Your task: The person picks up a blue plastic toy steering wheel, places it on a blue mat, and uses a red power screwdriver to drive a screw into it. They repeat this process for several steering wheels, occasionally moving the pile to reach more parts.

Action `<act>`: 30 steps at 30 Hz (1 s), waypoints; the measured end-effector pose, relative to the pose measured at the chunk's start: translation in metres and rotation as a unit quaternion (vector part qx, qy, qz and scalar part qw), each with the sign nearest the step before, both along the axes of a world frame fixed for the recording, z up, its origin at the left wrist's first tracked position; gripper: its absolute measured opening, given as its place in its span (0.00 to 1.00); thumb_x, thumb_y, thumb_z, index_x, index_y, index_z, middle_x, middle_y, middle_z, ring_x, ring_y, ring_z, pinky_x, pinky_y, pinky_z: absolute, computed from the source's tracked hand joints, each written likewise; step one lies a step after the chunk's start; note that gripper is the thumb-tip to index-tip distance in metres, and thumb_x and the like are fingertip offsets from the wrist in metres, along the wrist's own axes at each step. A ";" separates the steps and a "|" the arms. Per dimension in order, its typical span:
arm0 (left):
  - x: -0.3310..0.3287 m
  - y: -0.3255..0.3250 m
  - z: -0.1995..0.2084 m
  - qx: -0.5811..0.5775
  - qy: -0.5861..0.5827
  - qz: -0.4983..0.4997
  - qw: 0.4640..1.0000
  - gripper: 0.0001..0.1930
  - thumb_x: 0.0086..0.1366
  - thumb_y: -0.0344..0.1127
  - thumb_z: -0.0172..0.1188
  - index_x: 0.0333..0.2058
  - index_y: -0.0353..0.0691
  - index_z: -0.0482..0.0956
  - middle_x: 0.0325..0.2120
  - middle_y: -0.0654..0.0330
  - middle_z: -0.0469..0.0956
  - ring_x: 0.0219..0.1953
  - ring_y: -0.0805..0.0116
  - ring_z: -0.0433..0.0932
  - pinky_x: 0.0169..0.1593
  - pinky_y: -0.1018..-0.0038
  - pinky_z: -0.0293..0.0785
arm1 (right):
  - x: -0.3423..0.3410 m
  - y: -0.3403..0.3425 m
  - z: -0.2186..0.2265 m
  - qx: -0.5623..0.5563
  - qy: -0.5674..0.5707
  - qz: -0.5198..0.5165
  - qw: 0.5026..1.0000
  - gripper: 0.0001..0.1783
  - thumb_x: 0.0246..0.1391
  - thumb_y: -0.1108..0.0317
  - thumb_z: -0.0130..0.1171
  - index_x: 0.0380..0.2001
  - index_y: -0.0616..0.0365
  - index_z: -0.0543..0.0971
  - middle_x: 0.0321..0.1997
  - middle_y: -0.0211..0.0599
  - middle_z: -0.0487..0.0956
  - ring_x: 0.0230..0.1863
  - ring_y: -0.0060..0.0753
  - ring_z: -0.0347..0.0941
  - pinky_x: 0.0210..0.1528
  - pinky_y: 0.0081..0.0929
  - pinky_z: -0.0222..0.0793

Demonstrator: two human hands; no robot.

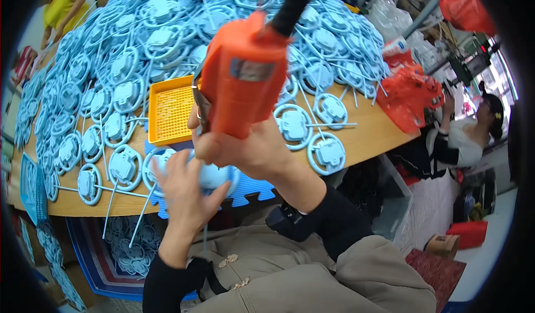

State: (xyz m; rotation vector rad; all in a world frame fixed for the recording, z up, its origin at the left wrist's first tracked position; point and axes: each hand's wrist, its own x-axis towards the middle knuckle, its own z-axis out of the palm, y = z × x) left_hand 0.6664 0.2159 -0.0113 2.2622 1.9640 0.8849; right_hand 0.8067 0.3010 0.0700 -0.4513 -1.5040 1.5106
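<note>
My right hand (239,151) is wrapped round an orange power screwdriver (245,79), which has a metal lever on its side and a black cord rising from its top. Its lower tip is hidden behind the hand. To its left, my left hand (186,196) has its fingers spread, over a light blue round plastic part (214,176) that lies on a blue foam mat (248,189). Whether the fingers touch the part I cannot tell. A second light blue ring part (159,162) sits just beyond the left fingertips.
Beyond the mat stands a yellow tray (173,109) of small pins or screws. A large heap of light blue ring parts (122,65) covers much of the wooden table (368,132). Red plastic bags (409,95) lie at the right end. Another person (473,129) sits at right.
</note>
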 end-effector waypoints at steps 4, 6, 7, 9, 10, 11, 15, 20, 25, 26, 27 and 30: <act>-0.054 -0.082 0.028 0.001 0.060 0.063 0.996 0.35 0.40 0.40 0.71 0.50 0.37 0.69 0.54 0.45 0.66 0.59 0.44 0.63 0.65 0.45 0.44 | 0.066 -0.013 0.016 0.034 -0.014 -0.061 0.997 0.28 0.43 0.63 0.74 0.45 0.59 0.73 0.35 0.30 0.75 0.34 0.21 0.70 0.36 0.22 0.68; -0.073 -0.109 0.040 -0.041 0.132 0.140 0.980 0.40 0.40 0.35 0.70 0.57 0.37 0.66 0.56 0.44 0.66 0.61 0.44 0.62 0.67 0.46 0.43 | 0.102 -0.014 0.019 0.066 -0.037 -0.123 0.990 0.26 0.44 0.62 0.73 0.42 0.59 0.71 0.29 0.34 0.75 0.26 0.24 0.72 0.29 0.21 0.69; -0.072 -0.115 0.044 -0.051 0.145 0.179 0.972 0.41 0.41 0.35 0.70 0.58 0.38 0.66 0.57 0.44 0.66 0.61 0.44 0.63 0.67 0.46 0.44 | 0.119 -0.015 0.017 0.078 -0.049 -0.149 0.985 0.25 0.45 0.61 0.72 0.40 0.59 0.70 0.26 0.36 0.75 0.23 0.26 0.73 0.25 0.21 0.69; -0.047 -0.090 0.051 -0.051 0.105 0.094 0.989 0.40 0.42 0.35 0.70 0.58 0.37 0.67 0.56 0.45 0.67 0.61 0.45 0.63 0.67 0.45 0.45 | 0.153 -0.016 0.017 0.064 -0.024 -0.226 0.972 0.30 0.48 0.48 0.70 0.42 0.59 0.70 0.27 0.34 0.75 0.22 0.23 0.71 0.22 0.19 0.66; -0.028 -0.068 0.056 -0.053 0.062 0.003 0.997 0.39 0.44 0.35 0.70 0.58 0.37 0.68 0.56 0.45 0.67 0.61 0.45 0.63 0.66 0.45 0.46 | 0.163 -0.016 0.016 0.067 -0.001 -0.255 0.964 0.28 0.51 0.48 0.67 0.43 0.59 0.70 0.27 0.34 0.75 0.24 0.23 0.71 0.22 0.19 0.66; -0.002 -0.040 0.061 -0.069 0.091 -0.078 0.990 0.35 0.45 0.36 0.71 0.55 0.37 0.71 0.55 0.47 0.69 0.61 0.46 0.64 0.66 0.46 0.49 | 0.183 -0.013 0.013 0.041 0.043 -0.224 0.973 0.22 0.51 0.65 0.68 0.44 0.62 0.70 0.29 0.32 0.75 0.24 0.22 0.72 0.26 0.19 0.68; 0.103 0.067 0.048 0.009 0.102 -0.324 0.940 0.23 0.51 0.32 0.66 0.48 0.41 0.74 0.45 0.53 0.73 0.53 0.53 0.70 0.58 0.52 0.62 | 0.215 -0.020 0.012 0.057 0.057 -0.315 0.945 0.19 0.53 0.65 0.66 0.42 0.60 0.69 0.25 0.32 0.73 0.22 0.22 0.70 0.23 0.20 0.66; 0.213 0.164 -0.033 0.125 0.190 -0.374 0.899 0.05 0.49 0.36 0.60 0.24 0.45 0.83 0.33 0.58 0.77 0.44 0.58 0.75 0.44 0.46 0.66 | 0.283 -0.053 -0.016 0.047 0.008 -0.338 0.940 0.33 0.48 0.45 0.69 0.47 0.54 0.67 0.28 0.27 0.68 0.25 0.21 0.66 0.21 0.19 0.61; 0.236 0.189 -0.035 0.028 0.255 -0.358 0.898 0.05 0.48 0.39 0.63 0.25 0.50 0.85 0.34 0.63 0.78 0.45 0.63 0.72 0.47 0.55 0.61 | 0.280 -0.049 -0.017 0.045 -0.011 -0.349 0.936 0.36 0.46 0.41 0.69 0.43 0.57 0.66 0.25 0.28 0.68 0.25 0.21 0.67 0.24 0.18 0.64; 0.233 0.195 -0.042 0.026 0.240 -0.347 0.906 0.05 0.47 0.39 0.64 0.25 0.51 0.85 0.35 0.65 0.78 0.45 0.63 0.72 0.47 0.55 0.61 | 0.276 -0.042 -0.018 0.045 -0.005 -0.336 0.941 0.36 0.46 0.41 0.69 0.43 0.58 0.66 0.25 0.29 0.68 0.25 0.21 0.67 0.24 0.18 0.63; 0.229 0.196 -0.035 0.022 0.240 -0.341 0.909 0.05 0.47 0.39 0.64 0.25 0.51 0.85 0.35 0.65 0.78 0.45 0.63 0.72 0.47 0.55 0.61 | 0.276 -0.038 -0.020 0.041 -0.003 -0.326 0.944 0.36 0.46 0.41 0.69 0.43 0.58 0.66 0.25 0.29 0.68 0.25 0.21 0.67 0.25 0.18 0.63; 0.223 0.196 -0.006 -0.032 0.218 -0.421 0.880 0.05 0.47 0.34 0.63 0.25 0.50 0.85 0.30 0.67 0.78 0.43 0.63 0.73 0.47 0.57 0.61 | 0.276 -0.040 -0.013 0.041 -0.013 -0.312 0.949 0.36 0.46 0.42 0.69 0.44 0.58 0.66 0.26 0.30 0.69 0.26 0.21 0.67 0.26 0.18 0.63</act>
